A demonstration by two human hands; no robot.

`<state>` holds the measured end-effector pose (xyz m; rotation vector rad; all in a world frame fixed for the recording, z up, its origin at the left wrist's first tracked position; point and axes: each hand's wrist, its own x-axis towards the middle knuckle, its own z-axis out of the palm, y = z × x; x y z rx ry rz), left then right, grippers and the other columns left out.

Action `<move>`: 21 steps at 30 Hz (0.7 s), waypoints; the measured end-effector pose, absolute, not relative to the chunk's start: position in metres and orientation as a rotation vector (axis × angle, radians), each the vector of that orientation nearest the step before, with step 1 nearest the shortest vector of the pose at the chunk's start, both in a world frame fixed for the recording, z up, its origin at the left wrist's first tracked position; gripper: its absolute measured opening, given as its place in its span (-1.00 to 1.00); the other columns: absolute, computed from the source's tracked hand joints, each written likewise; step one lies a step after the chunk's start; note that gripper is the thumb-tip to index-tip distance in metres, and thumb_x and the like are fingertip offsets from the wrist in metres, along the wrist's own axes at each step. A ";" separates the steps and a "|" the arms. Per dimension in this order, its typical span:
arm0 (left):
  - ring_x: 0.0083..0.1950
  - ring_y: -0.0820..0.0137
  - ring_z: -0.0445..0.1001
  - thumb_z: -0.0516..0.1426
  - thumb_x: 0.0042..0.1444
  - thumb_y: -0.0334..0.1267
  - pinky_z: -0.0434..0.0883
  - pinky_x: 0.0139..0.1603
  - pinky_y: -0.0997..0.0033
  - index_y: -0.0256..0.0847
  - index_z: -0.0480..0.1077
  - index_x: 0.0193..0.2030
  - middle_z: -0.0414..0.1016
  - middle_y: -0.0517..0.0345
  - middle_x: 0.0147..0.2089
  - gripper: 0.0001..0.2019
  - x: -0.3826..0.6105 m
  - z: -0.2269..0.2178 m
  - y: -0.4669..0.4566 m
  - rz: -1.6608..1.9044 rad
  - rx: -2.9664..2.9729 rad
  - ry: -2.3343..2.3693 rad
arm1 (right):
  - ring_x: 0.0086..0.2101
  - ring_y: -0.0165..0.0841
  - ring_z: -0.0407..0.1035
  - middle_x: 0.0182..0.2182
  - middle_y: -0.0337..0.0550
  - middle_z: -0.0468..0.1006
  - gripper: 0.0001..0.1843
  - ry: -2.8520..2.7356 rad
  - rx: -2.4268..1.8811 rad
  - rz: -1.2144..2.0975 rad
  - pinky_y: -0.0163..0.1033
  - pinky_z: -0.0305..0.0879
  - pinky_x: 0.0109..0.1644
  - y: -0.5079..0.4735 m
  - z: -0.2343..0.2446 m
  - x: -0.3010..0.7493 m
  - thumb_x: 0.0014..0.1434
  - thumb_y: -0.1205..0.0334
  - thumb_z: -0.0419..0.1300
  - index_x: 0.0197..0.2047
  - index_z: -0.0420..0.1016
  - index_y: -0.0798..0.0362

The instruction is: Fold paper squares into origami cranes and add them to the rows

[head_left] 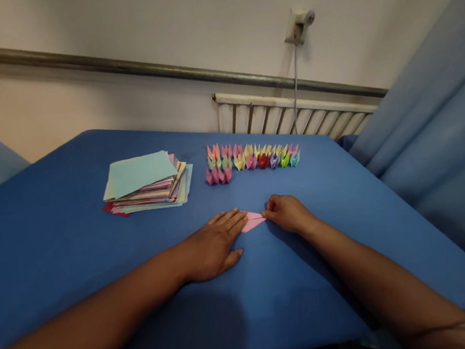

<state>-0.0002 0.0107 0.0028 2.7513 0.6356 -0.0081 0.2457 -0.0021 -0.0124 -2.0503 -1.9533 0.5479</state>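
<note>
A folded piece of pink origami paper lies flat on the blue table, narrow and pointed toward the right, with a seam along its middle. My left hand rests on the table with fingers stretched out, the fingertips pressing on the paper's left end. At the pointed right tip, my right hand pinches the paper between thumb and fingers. Behind the hands stand several folded paper cranes in rows, in pink, yellow, green, red, purple and light blue.
A thick stack of coloured paper sheets sits on the left of the blue table. Beyond the far edge are a wall rail, a radiator and a socket with a plugged cable. A blue curtain hangs at right.
</note>
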 end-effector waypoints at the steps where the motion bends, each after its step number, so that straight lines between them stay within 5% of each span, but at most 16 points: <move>1: 0.44 0.14 -0.13 -0.01 0.21 -0.09 -0.10 0.38 0.10 -0.25 -0.10 0.40 -0.11 -0.09 0.44 -0.33 -0.001 0.006 0.009 -0.037 2.749 0.638 | -0.44 -0.36 0.36 -0.44 -0.13 0.56 -0.82 -1.953 -2.088 0.510 -0.29 0.09 -0.40 -0.003 -0.011 0.253 0.12 0.11 0.20 -0.34 0.47 0.05; 5: 0.44 0.12 -0.17 -0.05 0.24 -0.01 -0.10 0.38 0.07 -0.24 -0.16 0.41 -0.17 -0.09 0.45 -0.32 -0.001 0.009 0.008 -0.089 2.764 0.657 | -0.23 -0.28 0.44 -0.25 0.01 0.58 -0.75 -1.939 -2.086 0.238 -0.23 0.25 -0.13 -0.013 -0.003 0.258 0.25 0.24 0.03 -0.15 0.48 0.13; 9: 0.45 0.12 -0.18 -0.08 0.25 0.03 -0.12 0.38 0.04 -0.25 -0.16 0.41 -0.17 -0.12 0.45 -0.31 0.000 0.003 0.009 -0.106 2.805 0.659 | 0.16 -0.24 0.21 0.17 0.08 0.34 -0.53 -2.180 -1.648 0.246 -0.13 0.09 0.24 -0.036 -0.005 0.214 0.33 0.19 -0.10 0.21 0.27 0.21; 13: 0.45 0.12 -0.21 -0.10 0.24 0.10 -0.12 0.38 0.07 -0.30 -0.18 0.41 -0.17 -0.17 0.44 -0.27 -0.004 0.000 0.006 -0.121 2.815 0.705 | 0.31 -0.10 -0.10 0.34 0.19 -0.02 -0.27 -2.416 -1.570 0.321 0.05 -0.09 0.34 -0.061 -0.016 0.186 0.29 0.00 -0.03 0.35 -0.03 0.34; 21: 0.44 0.09 -0.19 -0.11 0.18 0.24 -0.08 0.37 0.06 -0.32 -0.12 0.40 -0.20 -0.18 0.44 -0.18 -0.029 0.012 0.009 -0.208 2.768 0.871 | 0.32 -0.08 -0.15 0.34 0.16 -0.04 -0.24 -2.510 -1.603 0.291 0.06 -0.10 0.35 -0.073 -0.017 0.202 0.27 -0.06 -0.01 0.36 -0.02 0.28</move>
